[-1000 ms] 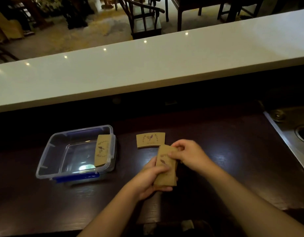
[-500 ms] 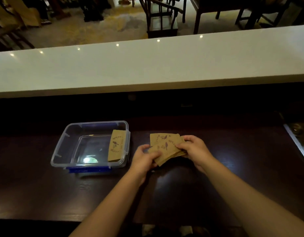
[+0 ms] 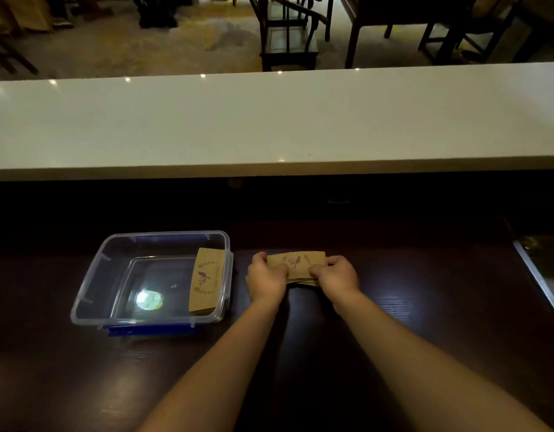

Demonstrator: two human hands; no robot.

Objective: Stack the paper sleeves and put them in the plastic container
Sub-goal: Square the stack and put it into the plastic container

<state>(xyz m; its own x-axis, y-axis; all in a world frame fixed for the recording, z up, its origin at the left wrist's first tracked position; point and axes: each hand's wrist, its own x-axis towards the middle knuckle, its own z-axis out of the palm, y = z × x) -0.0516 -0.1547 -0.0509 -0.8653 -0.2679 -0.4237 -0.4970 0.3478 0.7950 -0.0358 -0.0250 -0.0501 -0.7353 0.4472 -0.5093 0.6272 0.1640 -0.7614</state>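
Gripping one sleeve stack (image 3: 296, 265), two hands (image 3: 266, 280) (image 3: 334, 277) beside one container (image 3: 91, 294).

sleeves (image 3: 296, 263): tan, purple bird print (leafy wreath) | container (image 3: 91, 288): clear, blue base

Print on the paper sleeves (image 3: 296, 262) is too blurred to read.

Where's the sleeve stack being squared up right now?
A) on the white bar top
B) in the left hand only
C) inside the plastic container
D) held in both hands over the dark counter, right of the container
D: the left hand and right hand each pinch an end of the sleeve stack above the dark counter, to the right of the plastic container, which already holds one sleeve against its right wall.
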